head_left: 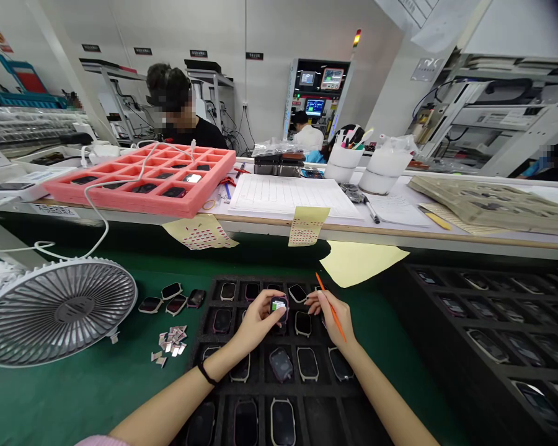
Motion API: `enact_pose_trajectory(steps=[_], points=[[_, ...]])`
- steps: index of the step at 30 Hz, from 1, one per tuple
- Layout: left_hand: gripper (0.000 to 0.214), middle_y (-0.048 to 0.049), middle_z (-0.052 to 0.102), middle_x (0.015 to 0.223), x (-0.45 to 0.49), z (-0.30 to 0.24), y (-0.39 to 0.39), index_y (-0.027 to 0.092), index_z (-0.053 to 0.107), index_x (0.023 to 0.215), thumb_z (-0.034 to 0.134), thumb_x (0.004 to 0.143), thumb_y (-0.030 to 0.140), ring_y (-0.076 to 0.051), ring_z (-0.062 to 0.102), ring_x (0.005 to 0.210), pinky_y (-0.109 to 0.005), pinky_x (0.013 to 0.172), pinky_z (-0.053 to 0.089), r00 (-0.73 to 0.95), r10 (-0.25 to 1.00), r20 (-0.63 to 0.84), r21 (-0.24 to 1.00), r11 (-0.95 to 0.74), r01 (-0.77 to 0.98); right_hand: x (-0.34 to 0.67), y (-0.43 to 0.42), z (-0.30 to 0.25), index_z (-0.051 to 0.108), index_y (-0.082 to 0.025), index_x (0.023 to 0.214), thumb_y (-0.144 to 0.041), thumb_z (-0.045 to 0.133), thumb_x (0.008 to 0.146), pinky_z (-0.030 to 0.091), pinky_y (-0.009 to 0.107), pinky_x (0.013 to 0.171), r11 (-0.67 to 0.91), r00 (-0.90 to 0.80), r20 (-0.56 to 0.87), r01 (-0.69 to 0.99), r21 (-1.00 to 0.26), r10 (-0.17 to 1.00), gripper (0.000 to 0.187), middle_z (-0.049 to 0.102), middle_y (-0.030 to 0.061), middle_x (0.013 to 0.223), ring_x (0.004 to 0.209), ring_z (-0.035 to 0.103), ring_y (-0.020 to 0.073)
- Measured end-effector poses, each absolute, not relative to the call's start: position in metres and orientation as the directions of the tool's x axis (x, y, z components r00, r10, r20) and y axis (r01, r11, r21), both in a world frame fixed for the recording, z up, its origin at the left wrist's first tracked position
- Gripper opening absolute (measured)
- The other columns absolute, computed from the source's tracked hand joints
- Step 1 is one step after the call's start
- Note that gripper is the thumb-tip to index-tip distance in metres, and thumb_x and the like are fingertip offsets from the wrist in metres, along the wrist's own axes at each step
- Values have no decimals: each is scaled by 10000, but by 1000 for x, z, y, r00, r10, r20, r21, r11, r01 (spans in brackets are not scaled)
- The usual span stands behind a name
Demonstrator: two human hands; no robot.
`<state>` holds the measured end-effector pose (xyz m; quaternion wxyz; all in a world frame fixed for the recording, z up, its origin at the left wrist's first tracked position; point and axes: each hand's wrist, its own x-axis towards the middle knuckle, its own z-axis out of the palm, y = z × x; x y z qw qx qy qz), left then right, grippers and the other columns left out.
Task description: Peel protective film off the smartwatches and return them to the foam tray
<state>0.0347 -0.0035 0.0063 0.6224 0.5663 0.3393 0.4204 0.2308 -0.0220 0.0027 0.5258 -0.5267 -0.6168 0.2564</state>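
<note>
**A:** What's in the left hand (255,322)?

**B:** A small watch case (279,305), raised just above the black foam tray (265,389). The grip is closed around it, with the fingers (270,296) curled over its edge. That seems to keep the case steady and its face mostly uncovered, probably for a close look.

**A:** And the right hand (333,319)?

**B:** Its grip is pinched around a thin orange stick (319,282), held much like a pen, with one end pointing up and away. The fingertips (309,299) are just beside the watch case, though I can't tell whether they touch it.

**A:** Why all those pockets in the tray?

**B:** Each case lies in its own pocket, likely so the cases don't rub and the rows stay orderly. A second black tray (446,347) lies to the right with the same sort of layout.

**A:** What's on the green mat (74,396) to the left?

**B:** A few loose cases (172,291) sit just beside the tray, apparently kept apart from the rows. Below them is a small heap of pale scraps (172,341), too small to identify. Farther left stands a grey fan (56,310), perhaps there to move air across the mat. A yellow paper sheet (363,263) lies beyond the tray.
</note>
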Motion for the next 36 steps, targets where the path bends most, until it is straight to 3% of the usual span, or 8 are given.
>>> enact_pose_trajectory(steps=[6, 30, 36], points=[[417, -35, 565, 876, 32, 10, -3, 172, 541, 1080, 527, 824, 500, -109, 581, 617, -190, 472, 373, 417, 909, 11, 993, 38, -108, 231, -22, 2, 623, -163, 829, -470, 368, 938, 495, 275, 519, 318, 99, 381, 384, -867, 919, 414, 663, 73, 695, 544, 611, 158], [463, -44, 600, 825, 32, 9, 5, 158, 555, 1101, 542, 804, 513, -140, 599, 612, -221, 490, 407, 420, 908, 2, 997, 31, -71, 233, -15, 2, 635, -167, 836, -411, 353, 951, 488, 265, 549, 352, 81, 403, 353, -867, 912, 389, 649, 56, 700, 541, 606, 149], [480, -78, 581, 985, 35, 8, 3, 169, 509, 1125, 589, 778, 490, -138, 598, 657, -211, 490, 404, 425, 905, 12, 994, 35, -102, 232, -17, 1, 630, -167, 835, -412, 370, 949, 487, 253, 539, 355, 88, 405, 337, -872, 910, 375, 647, 54, 692, 536, 604, 141]])
